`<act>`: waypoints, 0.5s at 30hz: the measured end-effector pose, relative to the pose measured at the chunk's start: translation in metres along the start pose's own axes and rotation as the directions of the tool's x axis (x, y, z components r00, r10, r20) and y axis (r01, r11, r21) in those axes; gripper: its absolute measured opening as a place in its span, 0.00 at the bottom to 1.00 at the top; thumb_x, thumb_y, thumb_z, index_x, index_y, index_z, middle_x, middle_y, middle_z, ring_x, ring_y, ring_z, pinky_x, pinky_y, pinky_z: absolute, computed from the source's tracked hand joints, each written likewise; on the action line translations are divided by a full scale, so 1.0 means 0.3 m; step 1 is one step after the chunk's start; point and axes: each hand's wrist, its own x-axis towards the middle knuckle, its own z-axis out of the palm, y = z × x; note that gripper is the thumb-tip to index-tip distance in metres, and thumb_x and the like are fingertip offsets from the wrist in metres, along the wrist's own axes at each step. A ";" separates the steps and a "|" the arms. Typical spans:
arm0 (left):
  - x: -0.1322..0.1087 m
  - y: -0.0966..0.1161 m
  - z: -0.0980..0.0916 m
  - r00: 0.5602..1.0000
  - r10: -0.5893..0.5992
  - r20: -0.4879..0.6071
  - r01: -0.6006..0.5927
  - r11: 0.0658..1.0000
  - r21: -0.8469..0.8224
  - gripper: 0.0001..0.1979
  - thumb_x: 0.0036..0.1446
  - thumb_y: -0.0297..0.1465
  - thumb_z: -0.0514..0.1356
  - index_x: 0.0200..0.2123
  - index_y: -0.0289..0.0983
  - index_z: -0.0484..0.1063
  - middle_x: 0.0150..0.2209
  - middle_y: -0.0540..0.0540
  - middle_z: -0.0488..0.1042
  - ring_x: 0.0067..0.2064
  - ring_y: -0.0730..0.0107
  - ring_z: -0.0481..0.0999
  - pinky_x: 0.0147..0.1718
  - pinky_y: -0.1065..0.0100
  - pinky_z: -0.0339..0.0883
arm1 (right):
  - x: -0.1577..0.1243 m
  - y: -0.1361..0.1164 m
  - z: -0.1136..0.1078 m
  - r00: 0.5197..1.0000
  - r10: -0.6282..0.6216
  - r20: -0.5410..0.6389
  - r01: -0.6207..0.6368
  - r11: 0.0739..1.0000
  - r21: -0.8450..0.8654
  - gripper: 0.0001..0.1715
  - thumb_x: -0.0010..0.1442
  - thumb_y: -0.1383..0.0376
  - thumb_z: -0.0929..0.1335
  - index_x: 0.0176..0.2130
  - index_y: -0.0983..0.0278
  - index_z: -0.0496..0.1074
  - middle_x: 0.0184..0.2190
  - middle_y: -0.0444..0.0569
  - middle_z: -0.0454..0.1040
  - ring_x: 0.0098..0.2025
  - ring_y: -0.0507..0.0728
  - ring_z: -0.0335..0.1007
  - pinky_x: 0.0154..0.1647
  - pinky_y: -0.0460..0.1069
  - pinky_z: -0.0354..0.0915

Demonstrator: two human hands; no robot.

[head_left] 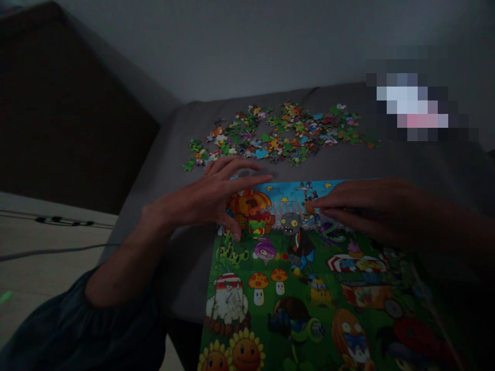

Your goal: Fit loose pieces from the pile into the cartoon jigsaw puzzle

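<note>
Pressed close together, the thumb and fingers of the right hand (365,206) meet at the far part of the puzzle board (278,288); whether a piece is pinched between them, I cannot tell in this dim light. By contrast, the left hand (203,198) is spread, its fingers curved and its thumb set well apart, over the board's far left corner by the printed pumpkin. It seems to pinch nothing, and may be steadying that corner.

On the far side of the board, a wide scatter of loose pieces (274,143) lies on the grey seat (160,165), many overlapping. The left fingers are near the closest of them, so a careless sweep of that hand could push some out of reach. Near the bottom, the board appears to run past the seat's near edge (what bears it there is hidden), so heavy pressure on that part might tip it and disturb whatever is not locked in. Poor light could also lead to a misjudged fit, since dark greens look much alike.

As for pose, the left forearm rises from a dark sleeve (88,330) at the near left and reaches far and to the right, palm down with a slight wrist bend. From the right side, the right forearm comes in almost level, its fingers directed left.
</note>
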 end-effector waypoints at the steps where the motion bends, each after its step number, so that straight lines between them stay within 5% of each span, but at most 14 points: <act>1: 0.000 -0.001 0.000 1.000 -0.002 0.000 0.002 1.000 -0.002 0.56 0.49 0.59 0.73 0.76 0.61 0.53 0.73 0.44 0.61 0.72 0.41 0.59 0.72 0.41 0.49 | -0.001 0.001 0.000 1.000 0.003 0.003 -0.003 1.000 0.004 0.16 0.70 0.67 0.67 0.51 0.57 0.83 0.44 0.48 0.87 0.40 0.58 0.85 0.38 0.50 0.75; 15: 0.013 0.009 0.013 1.000 0.028 -0.008 -0.028 1.000 0.011 0.49 0.56 0.55 0.72 0.76 0.59 0.55 0.73 0.42 0.63 0.72 0.42 0.59 0.71 0.40 0.51 | -0.005 0.007 0.008 1.000 0.006 0.010 -0.006 1.000 0.009 0.17 0.71 0.66 0.67 0.52 0.56 0.83 0.45 0.48 0.87 0.41 0.58 0.84 0.38 0.50 0.74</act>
